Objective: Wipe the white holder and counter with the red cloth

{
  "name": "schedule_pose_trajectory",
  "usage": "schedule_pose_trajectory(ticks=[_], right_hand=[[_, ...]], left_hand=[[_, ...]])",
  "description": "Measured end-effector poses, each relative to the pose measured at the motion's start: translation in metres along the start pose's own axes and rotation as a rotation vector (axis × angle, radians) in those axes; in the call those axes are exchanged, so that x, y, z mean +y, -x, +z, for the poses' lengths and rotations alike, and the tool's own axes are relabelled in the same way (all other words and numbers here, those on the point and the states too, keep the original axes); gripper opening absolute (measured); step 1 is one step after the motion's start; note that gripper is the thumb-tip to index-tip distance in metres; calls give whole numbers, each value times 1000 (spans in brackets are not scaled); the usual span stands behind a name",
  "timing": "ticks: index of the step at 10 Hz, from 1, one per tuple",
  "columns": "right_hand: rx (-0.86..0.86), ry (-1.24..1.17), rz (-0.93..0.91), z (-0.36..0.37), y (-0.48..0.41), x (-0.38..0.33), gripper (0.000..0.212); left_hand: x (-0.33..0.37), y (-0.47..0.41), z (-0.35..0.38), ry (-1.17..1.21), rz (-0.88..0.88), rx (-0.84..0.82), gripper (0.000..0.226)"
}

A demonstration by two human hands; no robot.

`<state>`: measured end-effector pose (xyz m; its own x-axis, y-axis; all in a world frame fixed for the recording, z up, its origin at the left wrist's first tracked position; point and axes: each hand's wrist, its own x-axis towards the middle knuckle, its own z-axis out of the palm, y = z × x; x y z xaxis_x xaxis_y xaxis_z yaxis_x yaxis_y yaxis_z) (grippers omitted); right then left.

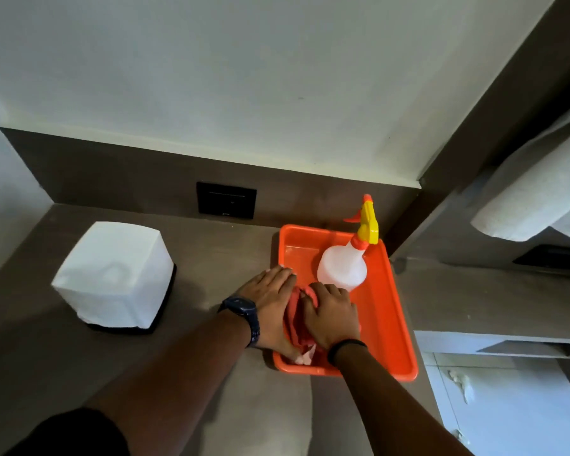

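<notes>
Both hands in the orange tray, lower centre. Right hand fingers curled onto the red cloth; left hand flat, fingers spread, pinning it. My worry: lifting could knock the spray bottle just beside. White holder sits left on the bench, path clear.

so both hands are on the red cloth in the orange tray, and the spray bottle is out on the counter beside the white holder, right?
Not quite. In the head view the spray bottle stands inside the orange tray, just past the hands, not on the counter beside the white holder. The rest holds: left hand and right hand are on the red cloth in the tray.
</notes>
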<state>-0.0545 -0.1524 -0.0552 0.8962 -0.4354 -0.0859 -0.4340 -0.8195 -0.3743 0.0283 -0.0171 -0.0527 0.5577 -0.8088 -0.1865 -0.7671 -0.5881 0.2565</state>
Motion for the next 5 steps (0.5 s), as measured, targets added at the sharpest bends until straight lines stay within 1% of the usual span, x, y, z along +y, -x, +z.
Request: schedule_pose_trajectory(ticks=[1, 2, 3, 4, 5], right_hand=[[-84, 94, -30, 14, 2, 3, 45], [-129, 139, -46, 19, 0, 6, 52], [-146, 119, -52, 20, 1, 5, 56], [-109, 62, -71, 14, 7, 4, 61], [78, -62, -91, -6, 16, -2, 60]], left_hand=[[-1, -2, 15, 8, -2, -15, 147], [-4, -2, 18, 8, 8, 1, 144], [-1, 0, 15, -13, 11, -1, 143], [-2, 4, 7, -21, -1, 0, 142], [-7, 15, -6, 1, -30, 28, 142]])
